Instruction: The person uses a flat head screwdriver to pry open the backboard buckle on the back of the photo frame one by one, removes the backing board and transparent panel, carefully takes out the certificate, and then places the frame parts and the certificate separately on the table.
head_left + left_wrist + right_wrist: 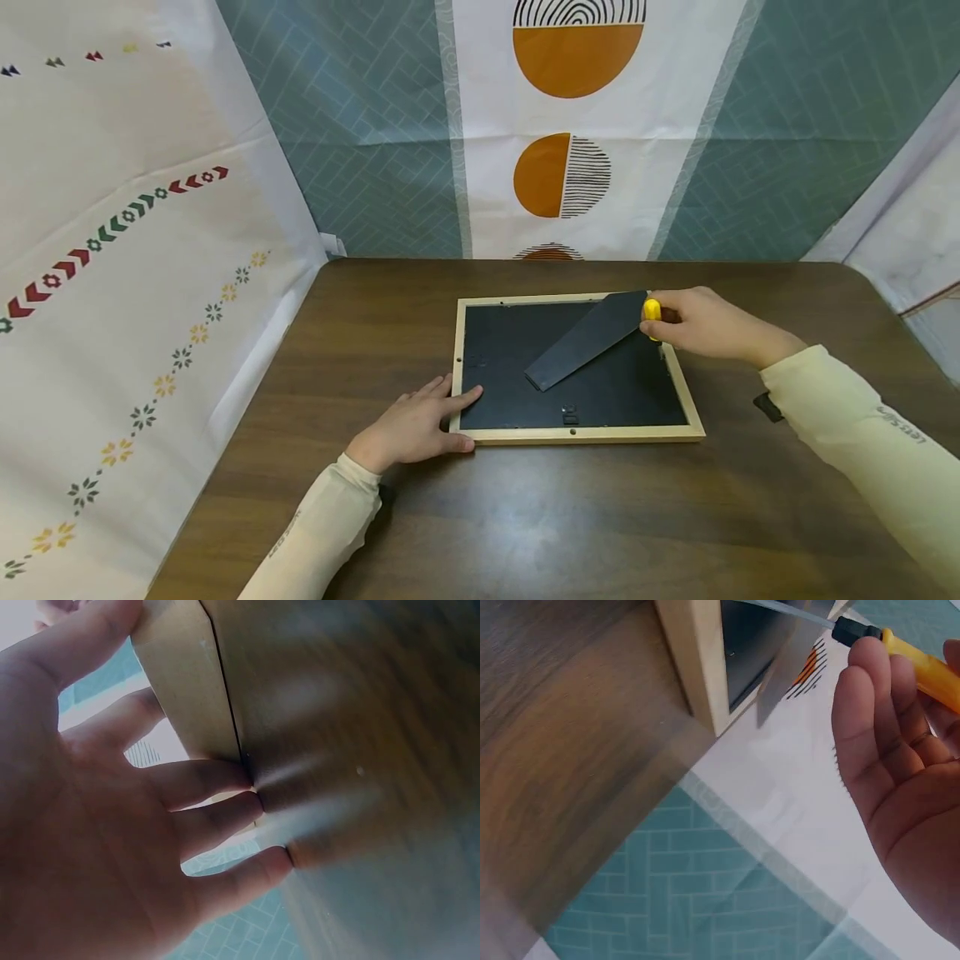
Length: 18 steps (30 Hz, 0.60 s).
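Observation:
A picture frame [585, 435] with a pale wood rim lies face down on the table. Its black backing board [495, 333] faces up, and a black easel leg [588, 343] slants up from it. My left hand [420, 422] rests at the near left corner, fingers mostly straight, with the index fingertip on the board and the thumb by the front edge. Over the right side, my right hand [708, 323] grips a screwdriver [922, 669] by its yellow handle. In the right wrist view the metal shaft [799, 613] reaches past the leg toward the board; its tip is hidden.
The brown wooden table [525, 517] runs on around the frame. A small metal fitting [570, 414] sits near the board's front edge. Patterned cloth [360, 150] hangs behind the table, and white cloth [142, 250] hangs at its left.

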Available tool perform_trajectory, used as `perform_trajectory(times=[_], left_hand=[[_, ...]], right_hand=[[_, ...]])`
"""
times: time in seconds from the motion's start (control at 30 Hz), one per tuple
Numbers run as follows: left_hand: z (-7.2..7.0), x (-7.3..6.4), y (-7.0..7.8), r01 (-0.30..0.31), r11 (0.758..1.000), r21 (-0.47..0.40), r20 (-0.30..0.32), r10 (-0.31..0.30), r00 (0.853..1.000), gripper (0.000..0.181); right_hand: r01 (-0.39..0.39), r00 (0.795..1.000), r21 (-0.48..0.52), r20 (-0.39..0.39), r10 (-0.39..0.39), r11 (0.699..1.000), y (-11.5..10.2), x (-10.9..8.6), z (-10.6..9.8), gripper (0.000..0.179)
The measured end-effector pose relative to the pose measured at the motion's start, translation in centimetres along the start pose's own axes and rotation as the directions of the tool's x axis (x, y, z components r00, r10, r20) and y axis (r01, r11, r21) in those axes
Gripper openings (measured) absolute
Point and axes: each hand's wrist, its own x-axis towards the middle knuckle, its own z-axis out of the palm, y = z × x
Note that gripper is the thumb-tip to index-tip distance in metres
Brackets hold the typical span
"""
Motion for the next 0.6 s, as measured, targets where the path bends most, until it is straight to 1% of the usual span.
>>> perform_trajectory(times=[0.13, 0.3, 0.47, 0.6], left_hand=[[0.1, -0.1, 0.0, 0.006, 1.000, -0.020, -0.007, -0.006, 1.000, 0.076], [0.1, -0.1, 0.1, 0.017, 1.000, -0.024, 0.006, -0.017, 1.000, 0.076], [0.0, 0.1, 0.0, 0.021, 1.000, -0.022, 0.002, -0.021, 1.000, 0.076], [0.0, 0.0, -0.1, 0.014, 1.000, -0.021, 0.003, -0.014, 1.000, 0.076]], right_hand=[[0.025, 1.000, -0.028, 0.008, -0.024, 0.999, -0.6, 1.0, 0.4, 0.016], [0.050, 0.997, -0.112, 0.058, -0.043, 0.992, -1.1, 2.0, 1.0, 0.016], [0.059, 0.996, -0.165, 0.082, -0.046, 0.985, -1.7, 2.4, 1.7, 0.015], [0.119, 0.988, -0.199, 0.118, -0.097, 0.973, -2.3, 2.8, 2.4, 0.013]])
